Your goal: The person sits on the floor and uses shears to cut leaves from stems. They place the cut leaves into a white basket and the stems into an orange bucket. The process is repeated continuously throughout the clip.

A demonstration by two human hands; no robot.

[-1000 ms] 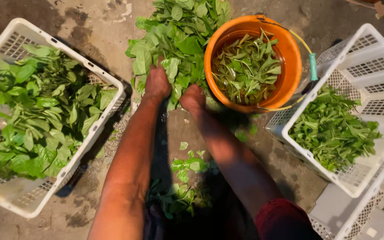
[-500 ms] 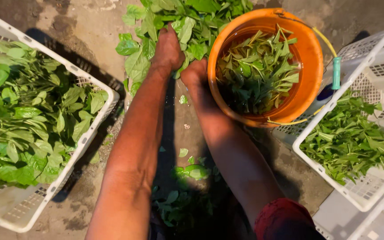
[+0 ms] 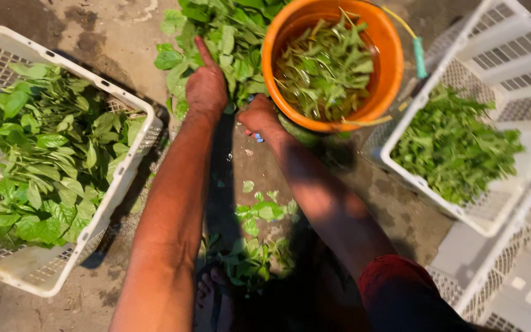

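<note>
With my left hand pressed flat on the leaf pile at top centre & right hand, grip unclear, beside the orange bucket, I could knock it over.

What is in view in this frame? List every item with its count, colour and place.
leaf pile: one, green, on the ground at top centre, under both hands
bucket: one, orange, top centre-right, filled with green leaves
left basket: one, white plastic, at left, full of large green leaves
right basket: one, white plastic, at right, holding finer greens
empty basket: one, white, bottom right corner, partly cut off
loose leaves: a scatter, green, on the ground between the forearms
ground: grey concrete with damp patches
left hand: on the leaf pile, one finger extended
right hand: at the pile's edge beside the bucket; grip unclear
</note>
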